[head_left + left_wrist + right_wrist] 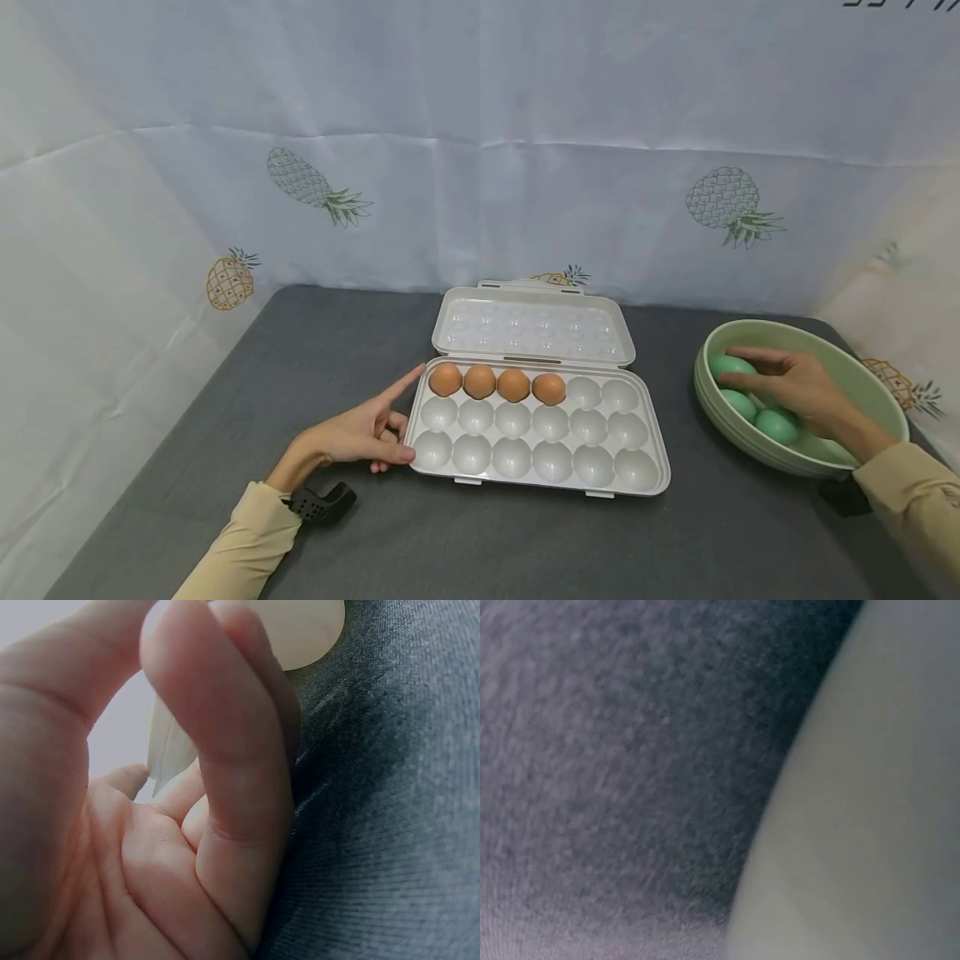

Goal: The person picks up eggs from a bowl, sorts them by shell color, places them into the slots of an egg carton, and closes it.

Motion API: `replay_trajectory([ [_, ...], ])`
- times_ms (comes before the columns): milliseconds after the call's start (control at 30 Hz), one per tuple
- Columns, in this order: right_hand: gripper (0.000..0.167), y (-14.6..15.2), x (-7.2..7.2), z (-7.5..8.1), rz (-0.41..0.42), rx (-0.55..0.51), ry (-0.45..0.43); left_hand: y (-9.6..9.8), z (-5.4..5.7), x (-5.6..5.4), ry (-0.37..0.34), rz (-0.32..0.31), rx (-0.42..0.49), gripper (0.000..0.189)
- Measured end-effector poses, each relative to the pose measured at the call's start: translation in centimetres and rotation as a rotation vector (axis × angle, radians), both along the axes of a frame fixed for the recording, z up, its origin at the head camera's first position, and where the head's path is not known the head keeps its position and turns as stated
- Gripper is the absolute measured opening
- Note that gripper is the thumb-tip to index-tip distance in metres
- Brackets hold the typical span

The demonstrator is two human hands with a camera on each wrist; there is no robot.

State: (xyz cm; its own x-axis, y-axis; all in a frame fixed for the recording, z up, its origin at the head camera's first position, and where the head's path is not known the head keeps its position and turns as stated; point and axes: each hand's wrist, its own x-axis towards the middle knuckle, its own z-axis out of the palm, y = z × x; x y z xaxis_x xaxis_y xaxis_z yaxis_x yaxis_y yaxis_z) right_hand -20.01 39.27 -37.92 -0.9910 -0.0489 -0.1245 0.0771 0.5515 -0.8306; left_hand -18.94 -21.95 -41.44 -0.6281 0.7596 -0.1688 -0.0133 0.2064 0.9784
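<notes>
In the head view a white egg tray (532, 425) lies with its lid (534, 325) folded back. Several brown eggs (480, 381) sit side by side in its far row, from the left end. My left hand (360, 432) rests at the tray's left side, index finger stretched to the far corner and thumb at the near one; its other fingers are bent, as the left wrist view also shows. Inside a pale green bowl (862, 375), my right hand (806, 392) pinches a green egg (729, 367) between thumb and fingers. Other green eggs (777, 425) lie below it.
A dark grey cloth (360, 333) covers the table. White curtains (480, 208) printed with pineapples hang behind it and at both sides. The right wrist view shows only the cloth and the outer wall of the bowl (855, 825).
</notes>
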Motion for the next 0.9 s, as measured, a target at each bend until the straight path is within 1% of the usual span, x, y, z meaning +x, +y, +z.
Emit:
replay_trajectory([
  [233,0.046,-0.6,0.3,0.7,-0.027,-0.013,0.034,0.0,0.1,0.0,0.001,0.003,-0.004,0.118],
  [400,0.053,-1.0,0.6,1.2,-0.031,-0.017,0.061,0.0,0.2,0.1,0.003,0.006,-0.015,0.118],
  [533,0.058,-1.3,0.9,1.7,-0.019,-0.019,0.098,0.0,0.2,0.1,0.003,0.005,-0.014,0.118],
  [667,0.056,-1.6,1.3,2.3,-0.031,-0.089,0.138,0.0,0.3,0.2,0.008,0.006,-0.016,0.118],
  [767,0.053,-1.9,1.7,2.7,-0.058,-0.143,0.183,0.0,0.3,0.2,0.008,0.007,-0.018,0.118],
  [833,0.051,-2.1,2.0,2.9,-0.078,-0.188,0.209,0.0,0.3,0.2,0.010,0.007,-0.020,0.118],
  [900,0.050,-2.3,2.3,3.1,-0.087,-0.258,0.236,0.0,0.3,0.1,0.012,0.005,-0.022,0.118],
])
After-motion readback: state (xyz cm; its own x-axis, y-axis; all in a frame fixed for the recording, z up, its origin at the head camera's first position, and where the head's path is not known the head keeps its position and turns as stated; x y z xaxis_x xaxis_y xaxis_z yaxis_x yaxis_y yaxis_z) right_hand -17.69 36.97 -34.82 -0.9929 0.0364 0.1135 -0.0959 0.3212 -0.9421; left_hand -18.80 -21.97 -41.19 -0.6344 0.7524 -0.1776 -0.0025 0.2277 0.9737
